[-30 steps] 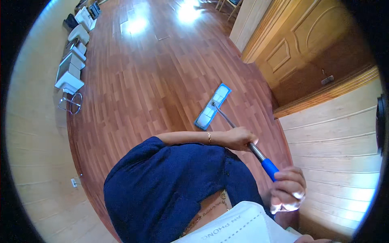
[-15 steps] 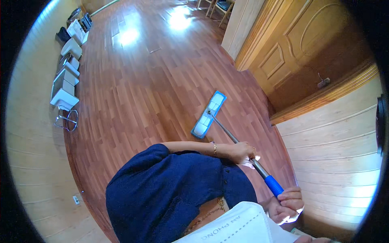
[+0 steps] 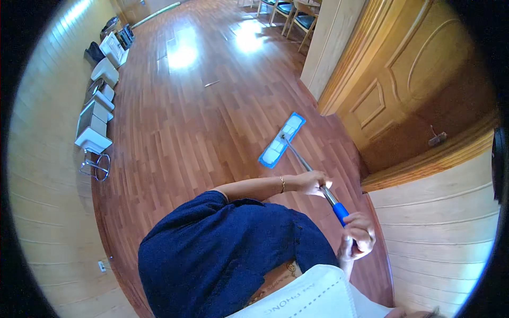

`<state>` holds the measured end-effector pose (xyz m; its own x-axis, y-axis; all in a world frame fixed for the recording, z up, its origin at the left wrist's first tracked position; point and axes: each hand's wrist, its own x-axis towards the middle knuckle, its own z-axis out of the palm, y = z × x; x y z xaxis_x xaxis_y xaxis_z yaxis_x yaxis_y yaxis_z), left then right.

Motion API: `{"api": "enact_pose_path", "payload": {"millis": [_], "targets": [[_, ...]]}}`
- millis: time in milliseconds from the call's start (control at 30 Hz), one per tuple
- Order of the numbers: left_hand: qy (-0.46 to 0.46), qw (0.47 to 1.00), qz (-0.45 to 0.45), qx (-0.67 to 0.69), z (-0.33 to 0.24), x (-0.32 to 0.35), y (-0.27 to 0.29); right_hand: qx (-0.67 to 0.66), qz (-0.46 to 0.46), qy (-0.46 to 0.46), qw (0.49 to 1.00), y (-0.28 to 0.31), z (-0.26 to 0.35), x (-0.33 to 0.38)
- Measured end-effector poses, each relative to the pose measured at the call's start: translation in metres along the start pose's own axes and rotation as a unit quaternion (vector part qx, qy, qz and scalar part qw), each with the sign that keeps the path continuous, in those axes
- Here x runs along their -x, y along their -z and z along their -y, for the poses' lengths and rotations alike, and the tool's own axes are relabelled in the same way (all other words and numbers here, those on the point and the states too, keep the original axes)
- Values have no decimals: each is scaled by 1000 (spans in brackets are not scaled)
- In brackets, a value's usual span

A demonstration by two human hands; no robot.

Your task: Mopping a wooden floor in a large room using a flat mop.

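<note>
A flat mop (image 3: 283,140) with a white plate and blue-edged pad lies on the brown wood floor, tilted with its far end to the right. From its middle a metal pole runs back toward me and ends in a blue grip. My left hand (image 3: 314,183), with a gold bracelet at the wrist, is closed round the metal pole partway along. Higher up, my right hand (image 3: 358,236) wraps round the blue grip (image 3: 341,213) and covers its end. My dark blue clothing and part of a white face mask (image 3: 302,294) fill the lower middle.
Along the left wall stand a stool with a chrome base (image 3: 96,165), white-backed seats (image 3: 95,127) and other items. On the right are a wooden door (image 3: 392,90) and a pale panelled wall (image 3: 435,212). Chairs (image 3: 305,21) stand far right. A thin strip (image 3: 211,84) lies on the floor.
The mop head has moved slightly away and to the right. Both hands have moved forward with the pole, the right one also to the left. The view has shifted a little.
</note>
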<state>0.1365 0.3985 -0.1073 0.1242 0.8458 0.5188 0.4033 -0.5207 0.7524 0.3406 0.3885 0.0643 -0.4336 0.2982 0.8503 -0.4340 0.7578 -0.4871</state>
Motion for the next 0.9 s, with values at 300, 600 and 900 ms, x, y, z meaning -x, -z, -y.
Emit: {"api": "enact_pose_path", "payload": {"millis": [300,600,900], "targets": [[108,985,2,-135,138,-8,112,233,154,-203,938,-72,-86,-65],[324,907,10,-268,227,2,204,165,207,-217,940,-166,-193,-73],[369,867,-119,-313,206,53,274,-16,211,-294,932,-219,-235,-101]]}}
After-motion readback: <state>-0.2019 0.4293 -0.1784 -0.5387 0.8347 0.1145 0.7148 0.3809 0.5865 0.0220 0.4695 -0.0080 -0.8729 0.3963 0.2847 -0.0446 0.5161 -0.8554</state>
